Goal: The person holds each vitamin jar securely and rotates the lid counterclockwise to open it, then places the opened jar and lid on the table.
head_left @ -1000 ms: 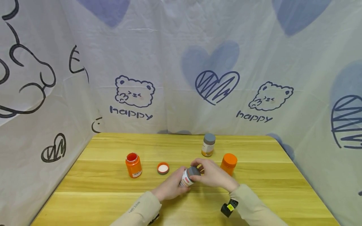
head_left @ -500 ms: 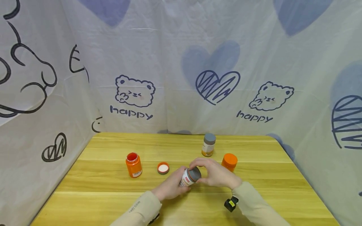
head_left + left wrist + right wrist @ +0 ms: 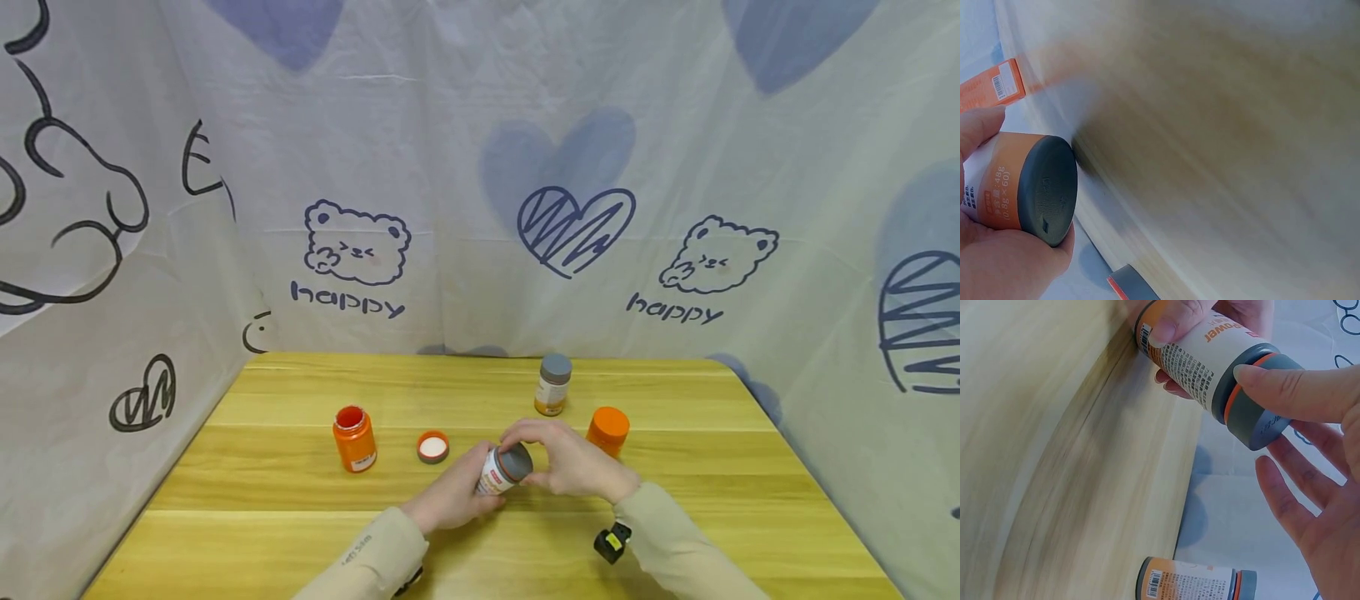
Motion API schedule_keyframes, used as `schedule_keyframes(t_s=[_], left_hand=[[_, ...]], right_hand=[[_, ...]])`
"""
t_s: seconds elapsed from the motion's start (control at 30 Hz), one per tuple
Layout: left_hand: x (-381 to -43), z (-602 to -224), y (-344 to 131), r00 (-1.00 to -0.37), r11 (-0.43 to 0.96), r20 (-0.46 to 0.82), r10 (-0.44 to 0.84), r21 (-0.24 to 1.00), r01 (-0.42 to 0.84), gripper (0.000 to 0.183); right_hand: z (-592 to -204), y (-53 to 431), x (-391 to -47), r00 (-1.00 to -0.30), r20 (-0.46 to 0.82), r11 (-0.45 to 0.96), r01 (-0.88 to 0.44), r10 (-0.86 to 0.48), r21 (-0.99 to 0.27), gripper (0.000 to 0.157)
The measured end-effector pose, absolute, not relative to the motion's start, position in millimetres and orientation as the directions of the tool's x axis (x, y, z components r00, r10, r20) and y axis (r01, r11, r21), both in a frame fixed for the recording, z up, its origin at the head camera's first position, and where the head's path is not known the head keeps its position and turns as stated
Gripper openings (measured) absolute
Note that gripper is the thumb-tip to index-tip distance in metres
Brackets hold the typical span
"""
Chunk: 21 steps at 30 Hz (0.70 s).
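My left hand (image 3: 452,493) grips a white-and-orange supplement bottle (image 3: 493,475), tilted with its capped end toward the right. In the left wrist view the bottle's dark base (image 3: 1050,190) faces the camera, and fingers wrap its label. My right hand (image 3: 573,462) holds the grey cap (image 3: 515,463) between thumb and fingers. The right wrist view has the right thumb lying along the edge of the cap (image 3: 1254,415), with an orange ring visible between cap and bottle. Some right fingers lie behind the cap, partly hidden; others spread away from it.
To the left stands an orange bottle (image 3: 356,446) without a lid, beside an upturned grey cap (image 3: 432,448) with a white liner. A grey-capped bottle (image 3: 552,392) stands behind my right hand. An orange-lidded bottle (image 3: 609,427) is partly hidden by that hand.
My right hand has shifted slightly right and turned round the cap, its thumb moving from the cap's near left side to its lower right. The left hand and bottle stay in place.
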State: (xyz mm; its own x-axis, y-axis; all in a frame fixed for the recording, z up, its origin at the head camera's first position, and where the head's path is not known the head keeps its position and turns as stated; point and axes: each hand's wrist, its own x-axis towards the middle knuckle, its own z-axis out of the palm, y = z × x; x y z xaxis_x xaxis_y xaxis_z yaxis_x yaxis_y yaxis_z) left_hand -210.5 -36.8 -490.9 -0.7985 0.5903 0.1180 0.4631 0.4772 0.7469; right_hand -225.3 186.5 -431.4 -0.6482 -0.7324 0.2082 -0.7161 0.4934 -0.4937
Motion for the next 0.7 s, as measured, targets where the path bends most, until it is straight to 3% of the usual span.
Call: schedule_keyframes(t_s=[0.27, 0.7], left_hand=[[-209.8, -491.9, -37.0, -0.805, 0.491, 0.103, 0.584, 0.746, 0.451, 0.053], [-207.5, -488.9, -35.4, -0.812, 0.498, 0.087, 0.578, 0.751, 0.435, 0.052]], right_hand=[[-436.7, 187.2, -224.8, -0.654, 0.251, 0.474, -0.714, -0.714, -0.515, 0.049], [-425.9, 177.1, -211.1, -0.85, 0.199, 0.554, -0.478, -0.488, -0.681, 0.042]])
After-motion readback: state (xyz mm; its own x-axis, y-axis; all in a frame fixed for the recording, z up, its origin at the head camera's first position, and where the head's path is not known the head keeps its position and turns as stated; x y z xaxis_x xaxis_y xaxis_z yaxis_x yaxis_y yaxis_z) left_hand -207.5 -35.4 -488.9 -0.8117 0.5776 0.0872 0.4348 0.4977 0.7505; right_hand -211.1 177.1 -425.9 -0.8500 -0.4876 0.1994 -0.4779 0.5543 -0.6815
